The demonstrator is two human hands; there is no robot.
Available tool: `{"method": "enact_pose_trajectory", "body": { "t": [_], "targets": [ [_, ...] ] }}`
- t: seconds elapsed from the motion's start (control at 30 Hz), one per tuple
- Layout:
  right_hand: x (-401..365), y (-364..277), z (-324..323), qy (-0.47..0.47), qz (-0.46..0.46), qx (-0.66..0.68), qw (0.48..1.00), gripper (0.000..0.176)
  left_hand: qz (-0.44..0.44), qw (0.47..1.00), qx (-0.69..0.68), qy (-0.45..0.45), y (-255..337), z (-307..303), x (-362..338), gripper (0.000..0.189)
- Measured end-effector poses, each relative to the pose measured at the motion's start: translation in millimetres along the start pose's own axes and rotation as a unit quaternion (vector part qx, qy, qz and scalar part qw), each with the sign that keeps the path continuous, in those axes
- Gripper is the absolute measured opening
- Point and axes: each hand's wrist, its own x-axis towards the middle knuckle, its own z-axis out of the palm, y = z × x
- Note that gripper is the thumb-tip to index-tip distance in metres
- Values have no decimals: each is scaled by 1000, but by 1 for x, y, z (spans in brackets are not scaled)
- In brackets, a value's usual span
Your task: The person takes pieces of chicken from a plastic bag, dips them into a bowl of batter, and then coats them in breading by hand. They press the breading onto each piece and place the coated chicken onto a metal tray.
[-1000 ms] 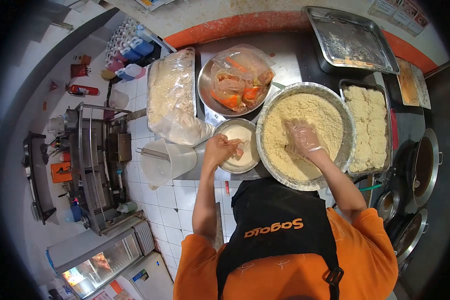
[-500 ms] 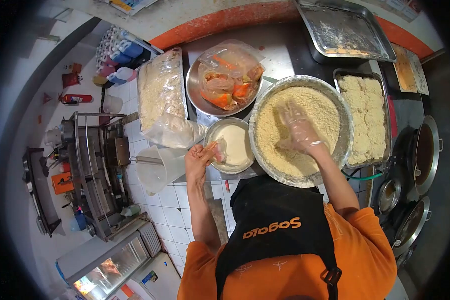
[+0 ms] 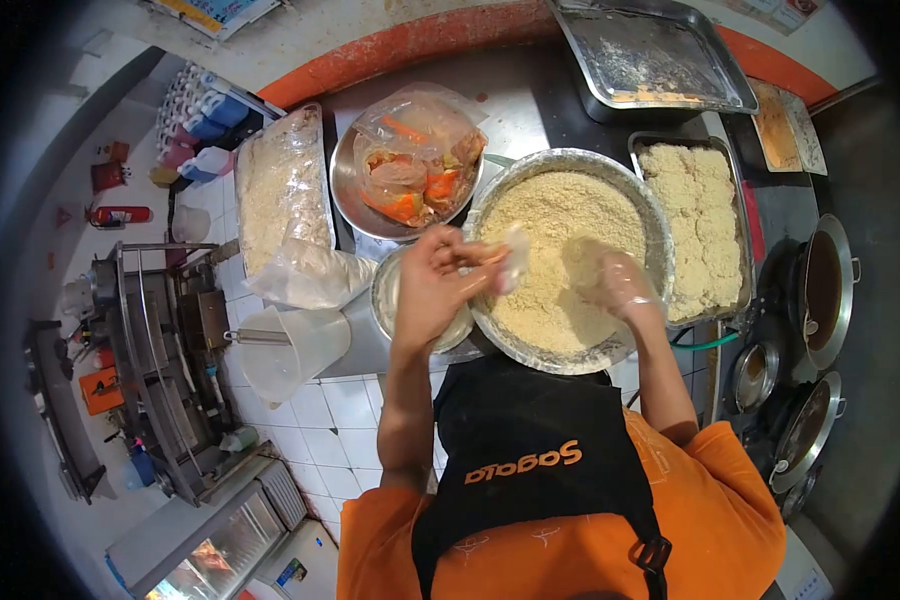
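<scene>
My left hand (image 3: 438,285) is bare and pinches a pale, wet piece of meat (image 3: 513,260) over the left rim of a large metal bowl (image 3: 482,325). The piece looks coated in batter. Yellowish crumbs (image 3: 560,215) fill that bowl. My right hand (image 3: 622,285), in a clear plastic glove, is low over the crumbs on the right side, its fingers smeared by motion. Under my left wrist stands a smaller bowl of white batter (image 3: 385,290), partly hidden by the hand.
Behind are a steel bowl (image 3: 345,205) with bagged meat and a plastic-covered crumb tray (image 3: 285,185). A tray of breaded pieces (image 3: 695,230) stands right, an upturned-edge metal tray (image 3: 660,60) behind it. A plastic jug (image 3: 295,350) sits left; several woks (image 3: 830,290) stand far right.
My left hand has moved right, carrying the piece of meat from the batter bowl to the crumb bowl. My right hand has pulled slightly back rightward, and the view has shifted.
</scene>
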Motion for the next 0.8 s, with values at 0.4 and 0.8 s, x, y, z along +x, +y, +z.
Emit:
{"method": "enact_pose_trajectory", "body": {
  "t": [0.4,0.8],
  "targets": [
    [15,50,84,72,31,1,997,77,47,811,560,-162,-74,27,-37,16],
    [10,7,52,21,-58,71,996,34,73,862,467,181,-26,-59,-83,17]
  ]
}}
